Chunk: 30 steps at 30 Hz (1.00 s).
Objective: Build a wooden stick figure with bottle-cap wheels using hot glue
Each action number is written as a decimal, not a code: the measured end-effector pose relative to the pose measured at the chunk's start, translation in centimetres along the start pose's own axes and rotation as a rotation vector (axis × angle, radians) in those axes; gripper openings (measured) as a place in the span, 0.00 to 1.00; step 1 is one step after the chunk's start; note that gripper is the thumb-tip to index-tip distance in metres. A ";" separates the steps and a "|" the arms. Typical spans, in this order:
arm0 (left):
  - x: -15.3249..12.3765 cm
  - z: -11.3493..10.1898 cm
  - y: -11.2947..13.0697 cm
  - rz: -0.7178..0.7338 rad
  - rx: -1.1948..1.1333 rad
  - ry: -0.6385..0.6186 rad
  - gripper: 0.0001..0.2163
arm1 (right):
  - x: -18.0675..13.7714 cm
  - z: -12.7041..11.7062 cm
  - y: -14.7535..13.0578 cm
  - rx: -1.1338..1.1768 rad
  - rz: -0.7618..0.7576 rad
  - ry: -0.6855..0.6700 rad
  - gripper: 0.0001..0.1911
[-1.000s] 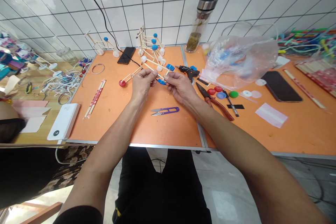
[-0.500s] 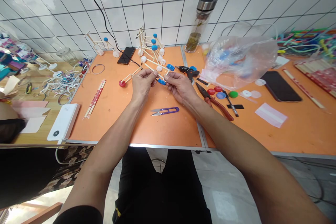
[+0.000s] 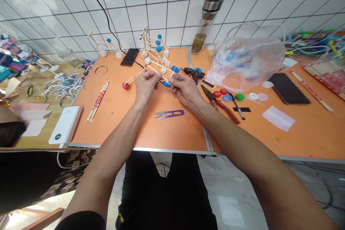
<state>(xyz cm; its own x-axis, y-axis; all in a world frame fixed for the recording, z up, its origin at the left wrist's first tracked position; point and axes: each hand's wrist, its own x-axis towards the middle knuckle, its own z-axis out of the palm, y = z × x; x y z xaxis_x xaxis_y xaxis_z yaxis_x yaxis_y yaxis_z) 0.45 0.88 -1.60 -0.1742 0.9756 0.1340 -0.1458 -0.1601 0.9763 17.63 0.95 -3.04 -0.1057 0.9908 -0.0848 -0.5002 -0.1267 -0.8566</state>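
Observation:
My left hand point(image 3: 146, 85) and my right hand point(image 3: 185, 88) are close together above the orange table, fingers pinched on a small frame of wooden sticks point(image 3: 155, 69). Blue bottle caps point(image 3: 175, 69) are fixed at the frame's right side, near my right fingertips. On the left, a stick ends at a red cap point(image 3: 125, 85). My fingers hide part of the joints. Purple thread snips point(image 3: 170, 114) lie below the hands. Behind them stands a larger stick construction point(image 3: 145, 41) with blue and white caps.
A glue gun point(image 3: 192, 73), pliers point(image 3: 221, 105), loose coloured caps point(image 3: 239, 96) and a clear plastic bag point(image 3: 248, 63) lie to the right. A glass bottle point(image 3: 201, 32) stands by the tiled wall. To the left are wrapped chopsticks point(image 3: 98, 101) and a white power bank point(image 3: 65, 125).

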 end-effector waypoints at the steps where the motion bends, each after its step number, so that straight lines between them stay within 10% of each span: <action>1: 0.0 0.0 0.0 0.001 -0.004 -0.004 0.13 | 0.0 0.0 0.0 0.002 0.001 0.000 0.33; 30: -0.2 0.4 0.8 -0.049 0.028 0.026 0.16 | -0.2 0.2 -0.2 0.001 0.000 -0.006 0.29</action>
<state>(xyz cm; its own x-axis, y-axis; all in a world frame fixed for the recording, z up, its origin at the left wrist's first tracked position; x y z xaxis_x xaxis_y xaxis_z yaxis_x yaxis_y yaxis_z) 0.78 0.58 -0.78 -0.1924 0.9779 0.0820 -0.1271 -0.1077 0.9860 17.59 0.74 -2.73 -0.1102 0.9906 -0.0816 -0.5010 -0.1263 -0.8562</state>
